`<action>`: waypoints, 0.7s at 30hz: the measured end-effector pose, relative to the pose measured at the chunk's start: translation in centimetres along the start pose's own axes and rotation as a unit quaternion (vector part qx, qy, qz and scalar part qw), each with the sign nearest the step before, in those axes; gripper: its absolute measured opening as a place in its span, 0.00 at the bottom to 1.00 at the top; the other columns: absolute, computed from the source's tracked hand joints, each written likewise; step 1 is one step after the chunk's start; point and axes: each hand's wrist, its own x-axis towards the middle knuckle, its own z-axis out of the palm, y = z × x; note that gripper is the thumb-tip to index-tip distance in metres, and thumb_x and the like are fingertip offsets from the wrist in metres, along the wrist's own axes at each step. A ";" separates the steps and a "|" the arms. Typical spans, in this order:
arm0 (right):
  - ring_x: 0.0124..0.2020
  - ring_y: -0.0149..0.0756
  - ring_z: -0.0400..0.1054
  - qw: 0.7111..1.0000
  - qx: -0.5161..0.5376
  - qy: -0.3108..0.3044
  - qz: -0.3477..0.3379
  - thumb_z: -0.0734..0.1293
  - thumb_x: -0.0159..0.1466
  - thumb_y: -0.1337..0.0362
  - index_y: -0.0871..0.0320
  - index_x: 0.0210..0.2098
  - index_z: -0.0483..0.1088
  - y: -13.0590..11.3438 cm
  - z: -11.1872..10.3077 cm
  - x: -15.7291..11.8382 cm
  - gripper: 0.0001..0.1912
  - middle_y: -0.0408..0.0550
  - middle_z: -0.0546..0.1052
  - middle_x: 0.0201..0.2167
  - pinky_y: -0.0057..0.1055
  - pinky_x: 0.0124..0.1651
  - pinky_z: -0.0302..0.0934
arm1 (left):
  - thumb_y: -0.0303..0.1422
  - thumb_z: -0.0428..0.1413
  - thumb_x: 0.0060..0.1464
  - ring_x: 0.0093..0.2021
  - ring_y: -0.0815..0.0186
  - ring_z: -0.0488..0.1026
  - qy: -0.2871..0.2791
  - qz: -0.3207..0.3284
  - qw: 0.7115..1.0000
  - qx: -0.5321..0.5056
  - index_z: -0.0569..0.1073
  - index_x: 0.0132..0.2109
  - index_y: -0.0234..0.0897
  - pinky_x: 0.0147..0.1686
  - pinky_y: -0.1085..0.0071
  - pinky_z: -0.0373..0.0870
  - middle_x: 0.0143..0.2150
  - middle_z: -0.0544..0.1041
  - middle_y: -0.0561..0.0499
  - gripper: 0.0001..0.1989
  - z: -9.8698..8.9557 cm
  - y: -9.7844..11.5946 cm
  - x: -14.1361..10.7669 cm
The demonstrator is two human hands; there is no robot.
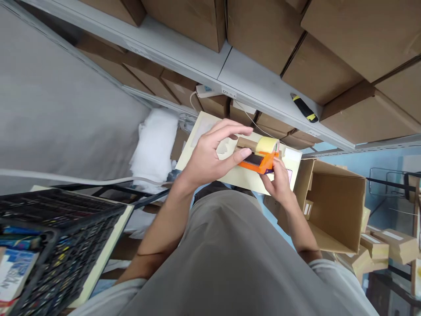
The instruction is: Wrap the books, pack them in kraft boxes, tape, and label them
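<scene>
An orange tape dispenser [258, 165] with a roll of yellowish tape [267, 145] on it is held over a pale worktop [197, 149]. The fingers of my right hand [278, 182] are closed around the dispenser's right end. My left hand [213, 151] reaches in from the left, with thumb and fingers apart on either side of a short brown piece [246, 144] beside the roll. Its thumb tip overlaps the dispenser's left part; I cannot tell whether it touches.
A shelf [256, 74] with cardboard boxes runs above the worktop, with a black and yellow utility knife [304, 107] on it. An open carton [338, 206] stands at the right. A black plastic crate [66, 250] is at lower left, and white wrapping material [154, 145] hangs behind.
</scene>
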 end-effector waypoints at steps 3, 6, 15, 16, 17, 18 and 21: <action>0.53 0.56 0.80 0.998 -0.030 0.026 -0.049 0.68 0.77 0.61 0.52 0.61 0.73 0.5 -0.6 -0.2 0.15 0.57 0.85 0.48 0.59 0.58 0.78 | 0.53 0.70 0.65 0.53 0.53 0.83 -0.031 0.030 0.999 0.017 0.87 0.49 0.47 0.57 0.51 0.85 0.48 0.84 0.47 0.17 0.2 0.3 0.2; 0.50 0.56 0.81 0.996 -0.050 0.036 -0.069 0.68 0.76 0.62 0.51 0.61 0.73 0.7 -1.0 -0.4 0.15 0.57 0.85 0.47 0.60 0.58 0.78 | 0.50 0.70 0.67 0.48 0.56 0.83 -0.036 0.062 0.997 0.041 0.87 0.44 0.47 0.56 0.51 0.83 0.43 0.84 0.49 0.13 0.3 0.1 0.1; 0.47 0.53 0.82 0.994 -0.091 0.035 -0.057 0.67 0.76 0.65 0.50 0.60 0.74 0.5 -2.0 -1.5 0.15 0.55 0.86 0.46 0.60 0.61 0.78 | 0.47 0.69 0.69 0.43 0.58 0.82 -0.031 0.143 0.983 0.108 0.86 0.42 0.50 0.49 0.56 0.83 0.37 0.84 0.50 0.10 0.4 -0.5 -1.2; 0.47 0.53 0.82 0.993 -0.094 0.038 -0.053 0.67 0.75 0.65 0.50 0.60 0.74 0.4 -2.1 -1.6 0.15 0.54 0.85 0.46 0.59 0.60 0.78 | 0.47 0.68 0.69 0.43 0.58 0.82 -0.028 0.152 0.981 0.116 0.86 0.42 0.51 0.48 0.56 0.83 0.37 0.84 0.50 0.10 0.4 -0.4 -1.5; 0.47 0.53 0.82 0.993 -0.095 0.043 -0.053 0.67 0.75 0.66 0.50 0.60 0.74 0.3 -2.2 -1.7 0.15 0.54 0.85 0.45 0.58 0.60 0.78 | 0.47 0.68 0.70 0.43 0.57 0.82 -0.022 0.161 0.979 0.125 0.86 0.42 0.51 0.48 0.57 0.84 0.37 0.84 0.50 0.09 0.4 -0.3 -1.8; 0.47 0.52 0.82 0.992 -0.096 0.049 -0.058 0.67 0.75 0.66 0.50 0.59 0.74 0.2 -2.3 -1.7 0.15 0.54 0.85 0.45 0.57 0.59 0.79 | 0.46 0.67 0.70 0.43 0.57 0.83 -0.016 0.172 0.976 0.132 0.86 0.43 0.51 0.47 0.57 0.84 0.36 0.84 0.50 0.08 0.4 -0.1 -2.2; 0.46 0.51 0.81 0.991 -0.098 0.057 -0.076 0.67 0.75 0.67 0.50 0.59 0.74 0.0 -2.6 -1.9 0.14 0.54 0.85 0.44 0.55 0.57 0.79 | 0.43 0.66 0.72 0.41 0.57 0.83 0.010 0.207 0.967 0.146 0.86 0.44 0.52 0.46 0.58 0.84 0.36 0.84 0.50 0.06 0.4 0.6 -2.9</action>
